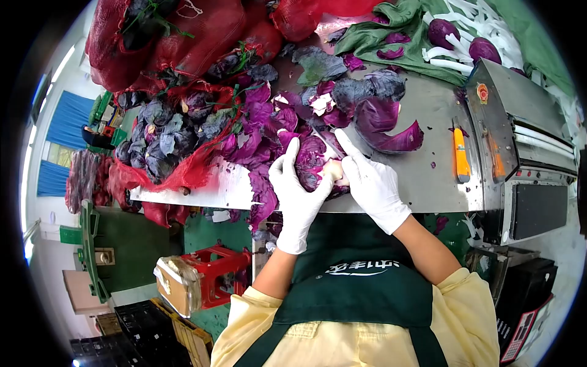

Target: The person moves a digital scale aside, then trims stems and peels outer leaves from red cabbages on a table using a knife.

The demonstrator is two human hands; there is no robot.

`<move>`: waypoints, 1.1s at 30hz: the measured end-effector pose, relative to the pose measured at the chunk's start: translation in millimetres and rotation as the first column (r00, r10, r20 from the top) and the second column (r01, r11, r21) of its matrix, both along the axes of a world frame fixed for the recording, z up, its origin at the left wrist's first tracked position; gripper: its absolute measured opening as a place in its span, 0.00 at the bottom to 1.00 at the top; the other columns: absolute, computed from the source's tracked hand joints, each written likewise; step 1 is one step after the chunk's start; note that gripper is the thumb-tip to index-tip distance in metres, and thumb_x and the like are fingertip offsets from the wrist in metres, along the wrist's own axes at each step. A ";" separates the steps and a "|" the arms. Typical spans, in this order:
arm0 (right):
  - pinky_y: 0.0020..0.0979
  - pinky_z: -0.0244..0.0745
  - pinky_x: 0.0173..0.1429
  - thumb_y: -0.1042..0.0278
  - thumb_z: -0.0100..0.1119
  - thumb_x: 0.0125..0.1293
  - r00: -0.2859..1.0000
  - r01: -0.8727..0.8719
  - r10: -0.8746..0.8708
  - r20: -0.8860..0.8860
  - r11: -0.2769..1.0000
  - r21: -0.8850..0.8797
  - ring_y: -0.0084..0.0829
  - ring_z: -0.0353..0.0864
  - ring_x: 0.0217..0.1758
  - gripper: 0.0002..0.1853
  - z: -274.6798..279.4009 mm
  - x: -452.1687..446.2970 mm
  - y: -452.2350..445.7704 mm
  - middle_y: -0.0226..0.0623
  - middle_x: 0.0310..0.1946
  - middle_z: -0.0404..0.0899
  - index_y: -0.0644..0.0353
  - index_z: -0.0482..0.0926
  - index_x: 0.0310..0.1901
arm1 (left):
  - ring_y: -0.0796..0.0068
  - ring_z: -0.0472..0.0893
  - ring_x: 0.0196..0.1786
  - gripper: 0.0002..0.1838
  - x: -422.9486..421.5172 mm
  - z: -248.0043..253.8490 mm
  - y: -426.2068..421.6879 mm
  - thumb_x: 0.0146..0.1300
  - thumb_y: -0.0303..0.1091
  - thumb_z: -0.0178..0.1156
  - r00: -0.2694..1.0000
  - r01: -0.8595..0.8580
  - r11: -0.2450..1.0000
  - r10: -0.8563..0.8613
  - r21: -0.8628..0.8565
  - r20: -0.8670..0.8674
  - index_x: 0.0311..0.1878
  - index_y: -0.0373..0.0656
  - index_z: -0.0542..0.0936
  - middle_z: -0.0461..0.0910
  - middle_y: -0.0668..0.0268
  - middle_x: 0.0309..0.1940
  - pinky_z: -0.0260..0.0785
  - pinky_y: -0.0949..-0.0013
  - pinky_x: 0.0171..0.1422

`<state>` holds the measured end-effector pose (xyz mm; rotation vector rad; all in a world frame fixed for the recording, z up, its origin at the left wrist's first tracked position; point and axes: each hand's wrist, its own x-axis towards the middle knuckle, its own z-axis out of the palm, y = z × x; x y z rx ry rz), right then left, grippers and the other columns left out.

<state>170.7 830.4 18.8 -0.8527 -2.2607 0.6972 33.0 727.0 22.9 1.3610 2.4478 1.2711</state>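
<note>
A partly peeled red cabbage (pixel 310 160) is between my two white-gloved hands, close to the table's front edge. Its pale cut stem (pixel 333 170) faces right. My left hand (pixel 293 192) is closed around the cabbage's left side, thumb towards the stem. From the right, my right hand (pixel 371 186) closes on the cabbage beside the stem, its index finger reaching up and left. A narrow greyish strip shows by that finger; I cannot tell whether it is a blade or a leaf edge. Loose purple leaves (pixel 385 127) lie just beyond the hands.
Red mesh sacks (pixel 202 46) and an opened sack of dark cabbages (pixel 160 137) crowd the left. A yellow-handled knife (pixel 460 154) lies right, beside a metal machine (pixel 520 116). Two peeled cabbages (pixel 443 33) sit among white foam nets at back right. A red stool (pixel 217 272) stands below.
</note>
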 end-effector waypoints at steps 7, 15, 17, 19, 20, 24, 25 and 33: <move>0.40 0.72 0.26 0.56 0.51 0.76 0.981 0.031 -0.056 0.184 0.990 0.138 0.39 0.81 0.21 0.27 17.1 3.0 -4.2 0.36 0.25 0.83 0.42 0.68 0.75 | 0.54 0.65 0.74 0.50 0.9 -23.5 14.9 0.50 0.36 0.78 0.982 0.109 0.941 -0.151 0.320 0.110 0.72 0.32 0.61 0.63 0.48 0.70 0.56 0.56 0.79; 0.46 0.79 0.31 0.48 0.51 0.76 0.983 0.181 -0.181 0.026 0.983 0.004 0.48 0.85 0.27 0.18 2.1 -4.7 33.9 0.42 0.30 0.86 0.37 0.80 0.61 | 0.49 0.71 0.70 0.48 12.8 -19.6 15.0 0.42 0.37 0.79 0.992 0.125 0.944 -0.115 0.305 -0.051 0.68 0.35 0.69 0.70 0.47 0.66 0.61 0.54 0.76; 0.51 0.79 0.38 0.43 0.44 0.77 0.965 0.255 -0.248 0.080 0.963 -0.090 0.52 0.85 0.33 0.21 -10.2 -5.7 62.3 0.46 0.33 0.86 0.41 0.81 0.58 | 0.49 0.71 0.70 0.48 7.7 -21.2 11.0 0.42 0.37 0.80 0.989 0.147 0.943 -0.140 0.298 -0.044 0.67 0.35 0.69 0.70 0.47 0.66 0.60 0.54 0.77; 0.54 0.77 0.47 0.41 0.35 0.78 0.926 0.319 -0.274 0.260 0.936 -0.151 0.55 0.85 0.42 0.26 -20.7 -0.3 90.5 0.51 0.38 0.85 0.45 0.82 0.55 | 0.50 0.66 0.74 0.49 -7.9 -25.1 3.2 0.42 0.39 0.79 0.969 0.232 0.927 -0.245 0.296 0.008 0.70 0.37 0.68 0.67 0.47 0.69 0.55 0.54 0.80; 0.54 0.76 0.52 0.39 0.31 0.78 0.927 0.269 -0.196 0.320 0.942 -0.201 0.56 0.84 0.47 0.29 -33.9 3.9 104.7 0.52 0.44 0.85 0.46 0.82 0.54 | 0.52 0.64 0.75 0.50 -18.5 -19.5 -4.3 0.44 0.39 0.78 0.957 0.281 0.925 -0.291 0.256 0.002 0.71 0.38 0.67 0.65 0.49 0.71 0.54 0.54 0.81; 0.51 0.75 0.54 0.37 0.35 0.76 0.910 0.207 -0.075 0.408 0.934 -0.291 0.55 0.82 0.51 0.31 -47.1 7.8 124.6 0.48 0.51 0.84 0.52 0.81 0.56 | 0.63 0.63 0.77 0.42 -49.5 -15.0 -33.1 0.65 0.33 0.67 0.853 0.255 0.928 -0.348 0.270 0.390 0.79 0.43 0.58 0.58 0.58 0.78 0.53 0.59 0.81; 0.34 0.74 0.34 0.43 0.47 0.76 0.989 0.068 -0.009 0.145 0.909 -0.411 0.30 0.80 0.28 0.23 -63.7 10.5 131.7 0.35 0.31 0.82 0.51 0.81 0.56 | 0.64 0.64 0.76 0.40 -45.2 -5.1 -36.3 0.68 0.33 0.65 0.743 0.147 0.944 -0.302 0.295 0.598 0.80 0.43 0.57 0.58 0.58 0.78 0.55 0.60 0.80; 0.38 0.78 0.55 0.59 0.51 0.76 0.950 -0.078 0.067 -0.306 0.997 -0.026 0.39 0.85 0.52 0.18 6.3 -10.7 83.6 0.37 0.52 0.85 0.46 0.78 0.64 | 0.60 0.64 0.75 0.48 -29.9 -17.9 5.1 0.56 0.31 0.75 0.926 0.263 0.905 -0.334 0.334 0.176 0.77 0.38 0.59 0.61 0.54 0.71 0.54 0.59 0.80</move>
